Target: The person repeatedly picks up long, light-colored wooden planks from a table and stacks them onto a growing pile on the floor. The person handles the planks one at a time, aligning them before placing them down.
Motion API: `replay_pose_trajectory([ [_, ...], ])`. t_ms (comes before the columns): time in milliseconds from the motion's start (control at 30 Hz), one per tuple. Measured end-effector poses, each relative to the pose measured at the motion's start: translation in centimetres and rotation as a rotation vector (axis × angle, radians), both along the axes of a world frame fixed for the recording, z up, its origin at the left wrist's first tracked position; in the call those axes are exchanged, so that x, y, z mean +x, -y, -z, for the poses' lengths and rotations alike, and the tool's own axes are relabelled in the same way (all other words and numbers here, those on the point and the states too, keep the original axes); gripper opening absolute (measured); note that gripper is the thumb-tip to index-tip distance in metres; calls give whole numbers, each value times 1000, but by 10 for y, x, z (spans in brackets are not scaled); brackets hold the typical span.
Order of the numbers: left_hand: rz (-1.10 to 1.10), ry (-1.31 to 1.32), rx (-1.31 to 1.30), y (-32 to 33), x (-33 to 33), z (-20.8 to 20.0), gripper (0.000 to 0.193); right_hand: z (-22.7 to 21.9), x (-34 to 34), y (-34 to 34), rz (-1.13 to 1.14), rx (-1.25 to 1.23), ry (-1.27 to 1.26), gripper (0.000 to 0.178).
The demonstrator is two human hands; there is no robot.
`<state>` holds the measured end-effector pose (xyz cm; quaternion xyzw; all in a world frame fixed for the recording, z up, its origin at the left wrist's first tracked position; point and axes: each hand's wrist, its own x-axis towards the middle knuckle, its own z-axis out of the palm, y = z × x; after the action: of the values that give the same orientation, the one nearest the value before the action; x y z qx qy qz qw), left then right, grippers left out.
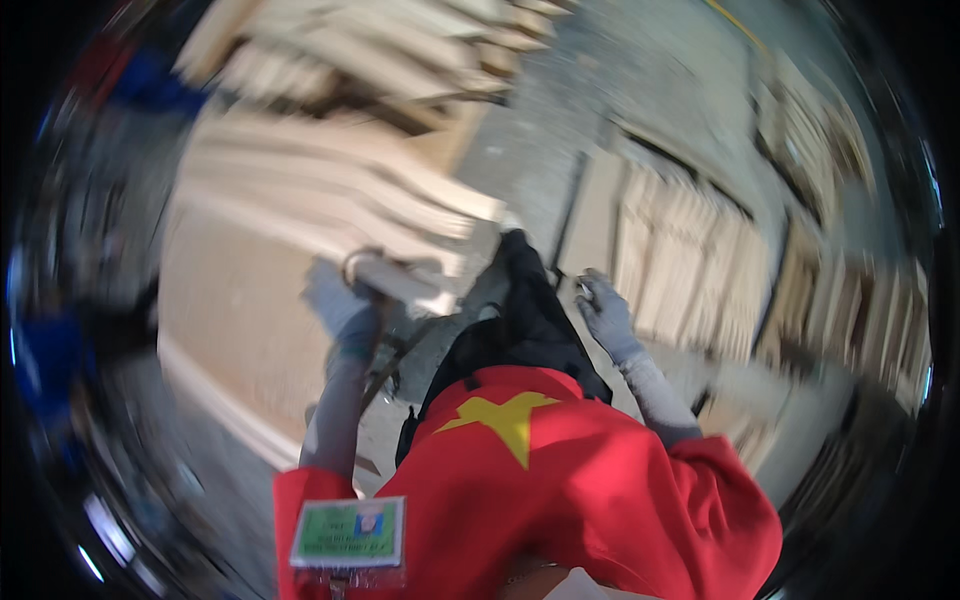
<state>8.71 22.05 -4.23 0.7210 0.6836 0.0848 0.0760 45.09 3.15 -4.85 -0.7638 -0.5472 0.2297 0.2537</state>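
Observation:
My left hand (342, 300), in a pale grey glove, is over the near right part of a stack of pale, curved wooden boards (250, 270). Motion blurs its fingers, so their grip cannot be told. Right beside it show a dark ring-like shape (358, 266) and a pale, rounded piece (405, 284), both too smeared to name. My right hand (606, 318), also gloved, is curled at my right side, near a row of wooden pieces. A small dark thing (583, 288) shows at its fingertips; its kind is unclear.
More cut wood (380, 45) is piled beyond the boards. To the right, rows of wooden pieces (690, 260) lie low, with another stack (865, 310) farther right. Grey floor (580, 90) runs between the piles. My dark-clad leg (525, 300) is between the stacks.

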Motion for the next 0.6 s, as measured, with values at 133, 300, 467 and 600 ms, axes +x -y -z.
replay_pose_trajectory([
  [133,126,-225,171,-5,-13,32,59,41,9,135,189,-631,-47,37],
  [300,65,-339,20,0,-2,14,59,96,-11,270,323,-1039,-216,52],
  [467,119,-415,52,-13,-7,7,60,97,-30,298,435,-1021,-337,53],
  [600,125,-653,4,-11,-8,9,61,89,-20,300,570,-888,-368,46],
])
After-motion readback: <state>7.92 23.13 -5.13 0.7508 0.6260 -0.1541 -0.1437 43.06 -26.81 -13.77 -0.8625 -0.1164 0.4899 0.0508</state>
